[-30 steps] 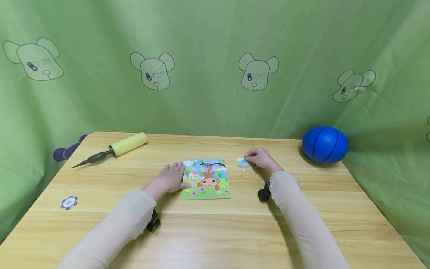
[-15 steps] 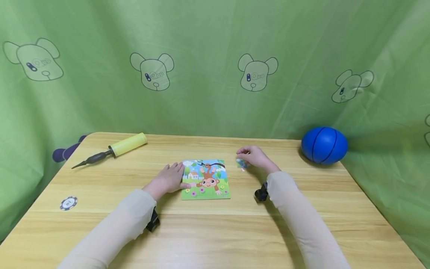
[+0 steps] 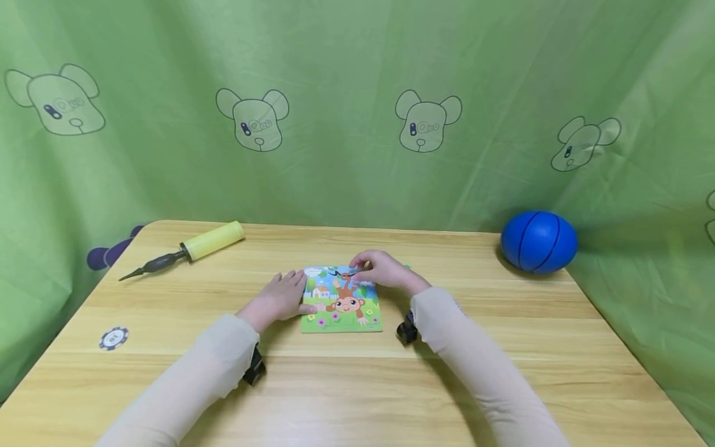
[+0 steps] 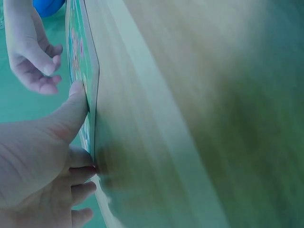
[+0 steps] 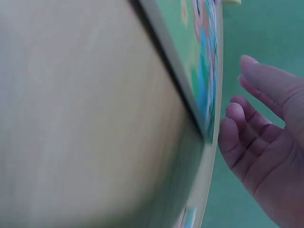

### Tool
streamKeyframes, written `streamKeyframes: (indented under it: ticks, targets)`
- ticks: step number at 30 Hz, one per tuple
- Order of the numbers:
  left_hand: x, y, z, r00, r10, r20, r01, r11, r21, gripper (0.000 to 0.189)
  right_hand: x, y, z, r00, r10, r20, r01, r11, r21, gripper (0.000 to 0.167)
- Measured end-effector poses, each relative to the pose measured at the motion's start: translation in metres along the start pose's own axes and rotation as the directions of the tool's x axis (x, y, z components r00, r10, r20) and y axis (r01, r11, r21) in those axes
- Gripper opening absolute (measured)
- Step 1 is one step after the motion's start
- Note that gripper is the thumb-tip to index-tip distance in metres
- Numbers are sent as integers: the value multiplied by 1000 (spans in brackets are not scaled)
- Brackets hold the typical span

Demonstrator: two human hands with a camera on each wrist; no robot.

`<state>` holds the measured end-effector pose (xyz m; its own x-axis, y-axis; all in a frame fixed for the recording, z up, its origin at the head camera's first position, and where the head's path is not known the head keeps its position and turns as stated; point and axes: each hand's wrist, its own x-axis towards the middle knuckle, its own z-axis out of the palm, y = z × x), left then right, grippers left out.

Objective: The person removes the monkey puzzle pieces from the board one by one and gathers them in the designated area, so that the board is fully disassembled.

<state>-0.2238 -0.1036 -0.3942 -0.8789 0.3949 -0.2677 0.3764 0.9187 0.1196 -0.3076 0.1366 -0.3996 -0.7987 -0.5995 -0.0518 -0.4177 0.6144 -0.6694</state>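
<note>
A square jigsaw puzzle point(image 3: 342, 318) with a monkey hanging from a branch lies flat on the wooden table. My left hand point(image 3: 281, 298) rests at its left edge, the thumb over the picture and the other fingers stretched along the side. Above the upper right of the picture hovers my right hand point(image 3: 385, 271), its fingers loosely bent. In the right wrist view, thumb and fingers stand apart with nothing seen between them. A puzzle piece point(image 5: 189, 217) lies on the table right of the puzzle; my right hand mostly hides it in the head view.
A yellow hand pump point(image 3: 215, 241) with a black nozzle lies at the back left. Nearer on that side is a poker chip point(image 3: 114, 338). A blue ball point(image 3: 539, 241) sits at the back right corner. Behind the table point(image 3: 346, 397) hangs a green curtain point(image 3: 341, 174).
My right hand has moved left from the loose piece to above the puzzle. The piece stays on the table. My left hand has kept its place.
</note>
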Motion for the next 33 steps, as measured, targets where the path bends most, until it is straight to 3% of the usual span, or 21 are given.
streamKeyframes:
  ticks: [6,16,33]
  targets:
    - [0,0,0,1000,4,3,-4,1000,6,82,9,-13,13,996,-38,85,46,994,-97,28]
    - [2,-1,0,1000,3,0,-3,1000,3,83,19,-24,24,990,-28,136,54,980,-191,35]
    - [0,2,-2,1000,-7,16,7,1000,-11,82,18,-31,25,984,21,179,5,989,-148,38]
